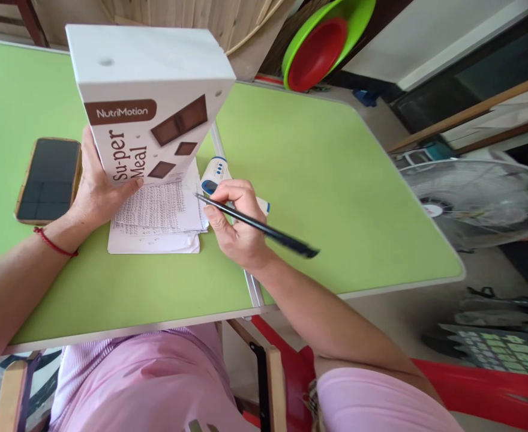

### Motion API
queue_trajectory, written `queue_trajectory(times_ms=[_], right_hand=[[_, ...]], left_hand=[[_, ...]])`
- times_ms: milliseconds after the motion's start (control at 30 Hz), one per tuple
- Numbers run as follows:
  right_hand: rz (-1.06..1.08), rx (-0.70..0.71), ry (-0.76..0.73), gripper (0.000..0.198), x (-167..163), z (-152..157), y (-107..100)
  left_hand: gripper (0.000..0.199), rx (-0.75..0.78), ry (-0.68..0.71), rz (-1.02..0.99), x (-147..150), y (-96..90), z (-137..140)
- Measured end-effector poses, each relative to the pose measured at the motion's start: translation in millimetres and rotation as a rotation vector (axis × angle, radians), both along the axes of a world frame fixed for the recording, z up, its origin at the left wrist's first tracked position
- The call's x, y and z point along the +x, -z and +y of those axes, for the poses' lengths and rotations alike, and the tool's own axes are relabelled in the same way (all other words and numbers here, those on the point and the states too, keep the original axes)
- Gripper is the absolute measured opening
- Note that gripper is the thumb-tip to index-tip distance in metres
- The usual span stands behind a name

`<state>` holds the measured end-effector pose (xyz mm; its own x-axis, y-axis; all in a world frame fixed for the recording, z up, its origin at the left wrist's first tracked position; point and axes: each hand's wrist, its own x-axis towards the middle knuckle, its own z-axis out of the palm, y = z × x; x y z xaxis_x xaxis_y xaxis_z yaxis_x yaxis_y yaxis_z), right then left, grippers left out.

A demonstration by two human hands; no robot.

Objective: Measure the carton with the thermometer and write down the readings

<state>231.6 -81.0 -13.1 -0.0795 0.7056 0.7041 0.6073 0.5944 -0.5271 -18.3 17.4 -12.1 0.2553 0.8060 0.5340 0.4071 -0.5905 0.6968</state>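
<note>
My left hand (99, 186) grips the lower left side of a white box (156, 78) printed "NutriMotion Su-per Meal" with brown chocolate squares. The box stands tilted above a stack of handwritten papers (156, 210), covering their upper part. Between the fingers and thumb of my right hand (241, 225) is a slim black pen (273, 231), its thin tip pointing left toward the papers and the box. Partly behind that hand lies a white and blue handheld device (214, 170), perhaps a thermometer. A phone (49, 179) in a yellowish case lies left of my left hand, screen dark.
The green folding table (336, 180) has a metal seam down its middle. Beyond its far edge are a green basin (358, 15) and a red basin (320, 54). A fan (480, 204) stands to the right. Wooden chair arms (275, 390) flank my lap.
</note>
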Motion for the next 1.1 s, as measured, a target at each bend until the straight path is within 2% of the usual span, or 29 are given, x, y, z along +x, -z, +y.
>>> queue_trajectory(times_ms=[167,233,333,400,467,533,700,800,867,933,1000,1033,1100], right_hand=[[0.013,0.053,-0.127,0.005,1.7,0.9,-0.5],[-0.029,0.090,-0.128,0.008,2.0,-0.5,-1.4],[-0.177,0.160,-0.154,0.019,-0.1,-3.6,-2.3],[-0.305,0.184,-0.258,0.024,-3.0,-4.6,-1.4],[-0.432,0.177,-0.375,0.022,-5.5,-4.3,0.5],[-0.528,0.156,-0.430,0.017,-6.2,-3.1,2.7],[-0.589,0.130,-0.406,0.015,-4.1,-1.1,3.3],[-0.525,0.177,-0.384,0.017,-3.0,0.3,0.6],[-0.452,0.217,-0.320,0.016,0.8,2.9,-1.0],[-0.410,0.208,-0.144,0.017,9.4,6.9,-1.4],[-0.409,0.121,0.118,0.026,22.0,11.6,0.5],[-0.422,0.054,0.224,0.036,28.8,13.7,2.4],[-0.481,-0.090,0.354,0.058,40.8,16.7,7.3]], left_hand=[[0.077,0.007,0.011,-0.022,-0.5,1.2,0.7],[0.075,-0.002,0.010,-0.007,-0.7,1.0,0.9],[0.075,0.026,0.016,0.010,-0.9,1.0,2.5],[0.078,0.059,0.015,-0.001,-0.8,1.2,3.9],[0.082,0.066,0.003,-0.011,-0.7,1.4,4.7],[0.084,0.056,-0.012,-0.013,-0.8,1.5,4.7],[0.088,0.026,-0.002,0.000,-1.7,1.4,3.3],[0.083,0.027,-0.017,0.015,-1.9,1.1,3.2],[0.079,0.037,-0.030,0.021,-2.0,1.1,3.4],[0.075,0.035,-0.030,0.023,-2.1,1.4,3.5],[0.073,0.022,-0.018,0.025,-2.5,1.8,3.5],[0.073,0.016,-0.013,0.025,-2.7,1.9,3.5],[0.073,0.012,-0.009,0.030,-3.1,1.5,3.3]])
